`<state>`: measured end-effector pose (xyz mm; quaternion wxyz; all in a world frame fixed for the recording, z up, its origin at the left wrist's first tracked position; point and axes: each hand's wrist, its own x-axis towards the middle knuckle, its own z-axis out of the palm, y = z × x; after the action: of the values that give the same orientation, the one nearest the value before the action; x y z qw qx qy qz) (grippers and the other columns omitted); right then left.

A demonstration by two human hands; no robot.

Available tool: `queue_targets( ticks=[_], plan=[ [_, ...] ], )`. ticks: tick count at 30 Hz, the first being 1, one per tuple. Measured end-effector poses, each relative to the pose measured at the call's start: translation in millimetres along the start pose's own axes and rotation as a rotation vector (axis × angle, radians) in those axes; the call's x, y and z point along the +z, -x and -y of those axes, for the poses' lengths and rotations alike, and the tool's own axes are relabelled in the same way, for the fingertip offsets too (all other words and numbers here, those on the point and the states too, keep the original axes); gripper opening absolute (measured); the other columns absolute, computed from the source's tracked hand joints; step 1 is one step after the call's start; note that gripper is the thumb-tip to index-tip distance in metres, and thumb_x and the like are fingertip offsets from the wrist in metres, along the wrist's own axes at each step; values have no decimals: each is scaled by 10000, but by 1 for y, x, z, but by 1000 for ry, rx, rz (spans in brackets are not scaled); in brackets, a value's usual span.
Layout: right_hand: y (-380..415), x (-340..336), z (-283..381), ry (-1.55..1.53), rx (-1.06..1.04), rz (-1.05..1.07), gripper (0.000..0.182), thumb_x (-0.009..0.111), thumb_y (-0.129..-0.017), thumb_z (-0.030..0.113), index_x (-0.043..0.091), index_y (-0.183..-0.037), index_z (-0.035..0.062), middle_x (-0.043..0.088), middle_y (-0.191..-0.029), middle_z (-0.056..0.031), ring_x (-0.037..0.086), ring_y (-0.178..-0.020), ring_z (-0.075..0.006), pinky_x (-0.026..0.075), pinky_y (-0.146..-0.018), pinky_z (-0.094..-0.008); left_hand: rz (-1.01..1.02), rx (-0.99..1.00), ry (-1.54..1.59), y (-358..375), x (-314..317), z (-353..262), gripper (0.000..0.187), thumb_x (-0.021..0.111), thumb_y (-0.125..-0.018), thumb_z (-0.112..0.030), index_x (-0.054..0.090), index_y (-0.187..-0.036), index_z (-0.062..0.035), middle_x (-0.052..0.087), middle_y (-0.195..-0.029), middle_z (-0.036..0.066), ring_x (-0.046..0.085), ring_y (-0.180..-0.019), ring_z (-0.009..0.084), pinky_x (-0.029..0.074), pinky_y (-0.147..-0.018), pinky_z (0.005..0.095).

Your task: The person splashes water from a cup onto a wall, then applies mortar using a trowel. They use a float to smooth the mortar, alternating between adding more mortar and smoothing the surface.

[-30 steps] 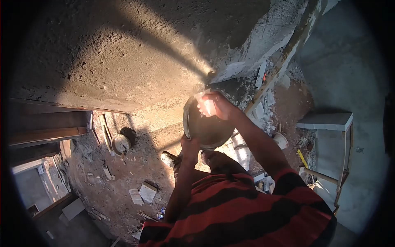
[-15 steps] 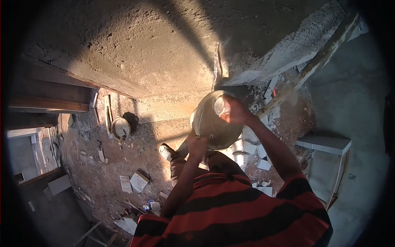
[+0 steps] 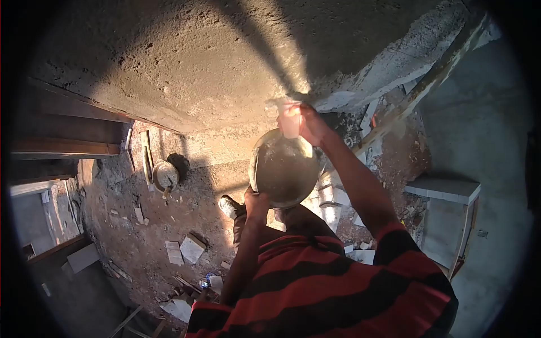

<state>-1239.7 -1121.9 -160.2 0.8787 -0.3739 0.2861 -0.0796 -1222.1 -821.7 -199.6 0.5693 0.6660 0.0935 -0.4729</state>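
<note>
Showing its round mouth to the camera, the dark bucket (image 3: 253,172) is just beyond the person's legs, mid-scene and near the far plastered wall (image 3: 214,84). It is probably stiff-walled and, with any liquid inside, heavy and apt to slop; how full it is cannot be told. The rim looks the surest hold, and the left hand (image 3: 256,205) has its fingers curled tight over the near left edge. A pale, blurred cup (image 3: 289,123) is at the bucket's far edge; it seems light, thin and likely slippery when wet, best held round its side, where the right hand (image 3: 311,125) has its fingers wrapped, parted only by the cup's width. Farther left, a small round pan (image 3: 163,174) sits on the littered ground (image 3: 135,248); well to the right is a tiled ledge (image 3: 445,188).
</note>
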Motion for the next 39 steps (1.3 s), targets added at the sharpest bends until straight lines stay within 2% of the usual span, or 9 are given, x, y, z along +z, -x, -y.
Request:
queue_targets(
  ticks=[6,11,15,18,21,23,27,30,39],
  plan=[
    [4,-31,116,979,-422,-358,525,841,-886,263,637,-1301,17,751,-1154,-128,722,-1071,-226,567,-964,-399,54,71,102,-16,-17,23,272,625,-874,-2,697,-1134,33,738,-970,72,664,-801,134,546,-707,299],
    [48,-37,-3,958,-362,-213,577,890,-835,167,637,-1342,61,748,-1210,-108,718,-1112,-225,567,-974,-381,126,136,132,-24,-8,25,254,629,-868,-24,685,-1109,35,727,-973,72,643,-811,127,527,-694,298],
    [85,-43,-132,1563,-730,-232,621,795,-771,353,660,-1295,47,684,-1272,-219,602,-1313,-380,401,-1171,-536,157,179,99,-26,6,28,343,636,-857,-45,695,-1188,23,739,-1014,73,648,-840,122,530,-715,295],
    [82,-33,-192,2056,-431,-148,614,753,-825,338,653,-1352,38,666,-1324,-223,616,-1306,-363,432,-1156,-500,150,193,-39,-18,14,26,415,626,-853,-45,692,-1259,11,743,-1031,67,651,-855,122,532,-744,291],
    [94,-7,-164,1726,105,-5,535,696,-916,230,637,-1410,37,639,-1417,-199,620,-1325,-314,454,-1143,-428,128,254,-203,-12,25,27,452,612,-851,-42,684,-1294,9,737,-1023,57,649,-854,125,535,-754,291],
    [101,-28,-195,1250,-449,-101,458,665,-962,177,641,-1394,29,663,-1389,-178,635,-1308,-284,474,-1123,-395,140,234,-192,-14,26,38,463,611,-848,-40,681,-1303,10,733,-1016,56,651,-851,130,539,-749,293],
    [82,-62,-146,533,-141,132,299,660,-1014,154,663,-1278,15,713,-1280,-148,652,-1277,-245,495,-1109,-388,158,84,-66,-35,16,67,457,627,-848,-33,680,-1298,26,733,-1026,70,668,-849,138,554,-740,300],
    [52,-72,-64,-106,82,-118,332,719,-955,314,688,-1192,83,726,-982,-83,723,-833,-217,587,-736,-381,131,38,4,-30,23,66,430,633,-854,-27,678,-1272,58,733,-1036,85,681,-852,146,567,-742,308],
    [26,-107,96,1044,-201,-543,466,852,-797,270,720,-1161,11,758,-944,-127,746,-813,-231,595,-724,-406,104,63,61,-19,29,46,389,604,-858,-24,689,-1224,79,740,-1024,103,686,-855,155,575,-738,319]
  ],
)
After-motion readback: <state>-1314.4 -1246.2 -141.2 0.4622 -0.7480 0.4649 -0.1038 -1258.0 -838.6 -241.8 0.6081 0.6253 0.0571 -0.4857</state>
